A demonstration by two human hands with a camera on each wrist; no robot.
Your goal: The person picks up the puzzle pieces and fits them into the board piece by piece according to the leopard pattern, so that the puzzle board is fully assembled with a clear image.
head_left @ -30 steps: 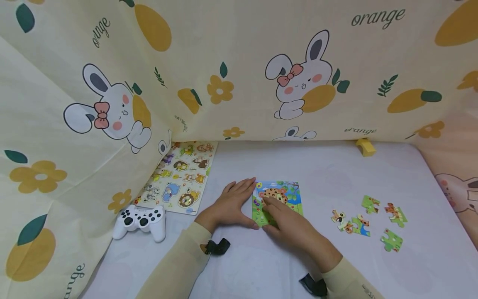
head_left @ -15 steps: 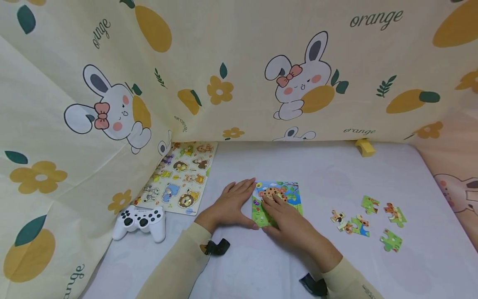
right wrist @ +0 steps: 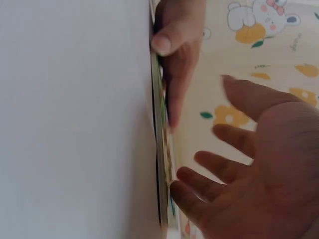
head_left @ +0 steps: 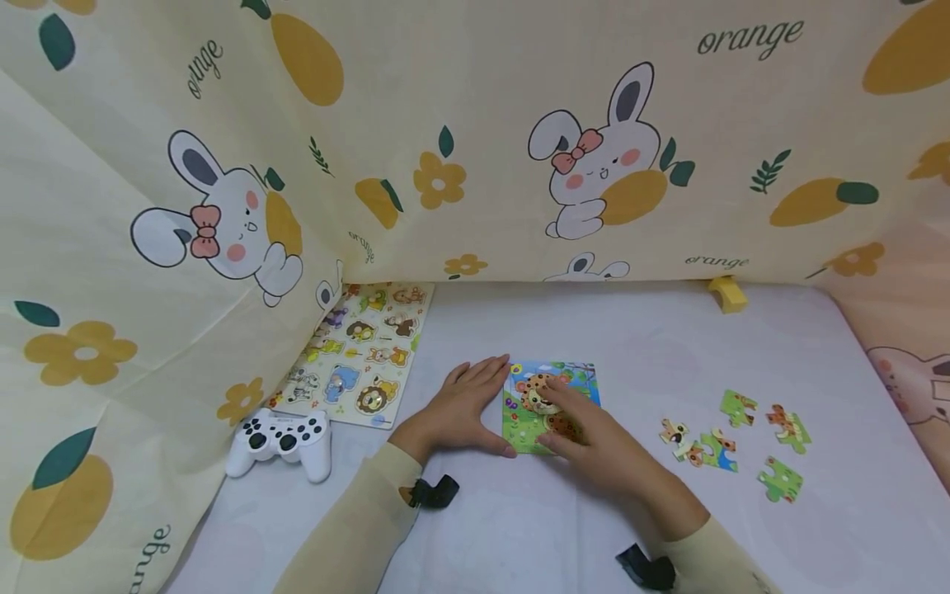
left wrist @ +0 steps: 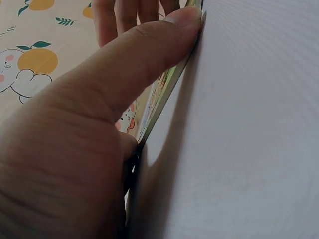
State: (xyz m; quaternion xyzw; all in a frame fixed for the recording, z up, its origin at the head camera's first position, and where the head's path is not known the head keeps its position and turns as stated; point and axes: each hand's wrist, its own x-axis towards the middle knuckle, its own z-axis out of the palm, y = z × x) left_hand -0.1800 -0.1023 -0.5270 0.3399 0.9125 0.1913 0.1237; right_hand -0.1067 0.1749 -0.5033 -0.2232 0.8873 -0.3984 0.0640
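Note:
A small square jigsaw puzzle (head_left: 523, 429) with a spotted leopard picture lies flat on the white-covered table. Along its left side rests my left hand (head_left: 456, 410), fingers straight at the upper left corner and thumb stretched toward the lower left one. In the left wrist view that thumb (left wrist: 144, 55) lies against the puzzle's edge (left wrist: 158, 105). My right hand (head_left: 604, 445) is over the right part of the puzzle, partly hiding it. The right wrist view shows its spread fingers (right wrist: 219, 167) holding nothing, mostly raised off the puzzle; whether the lowest fingertip touches is unclear.
Several loose jigsaw pieces (head_left: 780, 479) lie to the right. A white game controller (head_left: 285, 445) sits at the left, in front of an animal picture board (head_left: 374, 355). A yellow block (head_left: 728, 294) stands at the back, by the printed curtain (head_left: 490, 99).
My right hand has lifted from the puzzle and shifted slightly right, uncovering more of the leopard. The left hand has stayed in place.

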